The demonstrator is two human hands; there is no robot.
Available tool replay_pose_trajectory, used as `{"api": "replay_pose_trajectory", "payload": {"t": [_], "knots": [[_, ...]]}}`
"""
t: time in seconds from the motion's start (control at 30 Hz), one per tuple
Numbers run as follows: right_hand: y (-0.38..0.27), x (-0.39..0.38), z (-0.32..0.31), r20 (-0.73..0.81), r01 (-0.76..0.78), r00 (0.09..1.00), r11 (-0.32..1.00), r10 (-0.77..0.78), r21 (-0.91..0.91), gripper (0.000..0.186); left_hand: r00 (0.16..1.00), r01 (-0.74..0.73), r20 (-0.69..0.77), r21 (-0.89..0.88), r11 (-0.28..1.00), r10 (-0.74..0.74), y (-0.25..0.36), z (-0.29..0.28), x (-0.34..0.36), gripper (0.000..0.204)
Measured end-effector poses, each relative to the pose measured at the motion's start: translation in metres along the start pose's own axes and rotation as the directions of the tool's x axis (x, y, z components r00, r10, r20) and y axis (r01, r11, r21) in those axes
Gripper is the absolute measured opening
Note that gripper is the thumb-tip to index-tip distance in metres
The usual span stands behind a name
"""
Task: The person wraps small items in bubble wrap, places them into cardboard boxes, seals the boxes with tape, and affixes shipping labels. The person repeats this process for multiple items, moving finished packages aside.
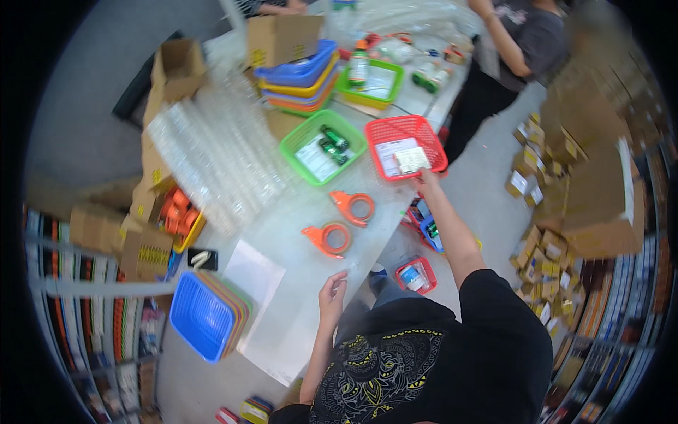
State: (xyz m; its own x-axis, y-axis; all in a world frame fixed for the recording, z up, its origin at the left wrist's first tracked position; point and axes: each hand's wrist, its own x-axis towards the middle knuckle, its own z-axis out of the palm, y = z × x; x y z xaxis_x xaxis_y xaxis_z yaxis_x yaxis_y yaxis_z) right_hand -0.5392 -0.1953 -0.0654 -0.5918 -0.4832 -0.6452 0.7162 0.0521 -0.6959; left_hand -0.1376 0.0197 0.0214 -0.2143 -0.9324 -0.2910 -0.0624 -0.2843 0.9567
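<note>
Touching the red basket (pixel 401 127) is the right hand (pixel 426 181), grip unclear; left hand (pixel 332 295) empty, loosely curled.

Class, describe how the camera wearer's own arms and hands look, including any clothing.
The left hand and right hand are ungloved. The right forearm is uncovered below a short black sleeve. The black top bears a yellow-and-grey ornamental print.

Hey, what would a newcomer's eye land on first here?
Probably the bright red basket near the right edge of the table, with the right hand at its near rim. Next come two orange tape dispensers on the table, then the stack of baskets, blue on top, left of the white sheet.
</note>
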Motion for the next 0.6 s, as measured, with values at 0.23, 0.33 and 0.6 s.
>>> {"api": "replay_pose_trajectory", "payload": {"t": [0.23, 0.33, 0.6], "knots": [[0.03, -0.151, 0.061, 0.263, 0.279, 0.895, 0.911, -0.361, 0.302, 0.042, 0.962, -0.073, -0.27, -0.094, 0.993, 0.045, 0.021, -0.045, -0.051, 0.026], [0.07, -0.266, 0.082, 0.532, 0.251, 0.775, 0.939, -0.34, 0.234, 0.05, 0.926, -0.096, -0.37, -0.034, 0.995, 0.077, 0.043, -0.077, -0.07, 0.033], [0.245, -0.483, 0.089, 0.863, 0.045, 0.394, 0.931, 0.316, -0.362, 0.046, 0.485, -0.58, -0.825, -0.057, 0.812, 0.289, 0.078, -0.225, -0.146, 0.059]]}}
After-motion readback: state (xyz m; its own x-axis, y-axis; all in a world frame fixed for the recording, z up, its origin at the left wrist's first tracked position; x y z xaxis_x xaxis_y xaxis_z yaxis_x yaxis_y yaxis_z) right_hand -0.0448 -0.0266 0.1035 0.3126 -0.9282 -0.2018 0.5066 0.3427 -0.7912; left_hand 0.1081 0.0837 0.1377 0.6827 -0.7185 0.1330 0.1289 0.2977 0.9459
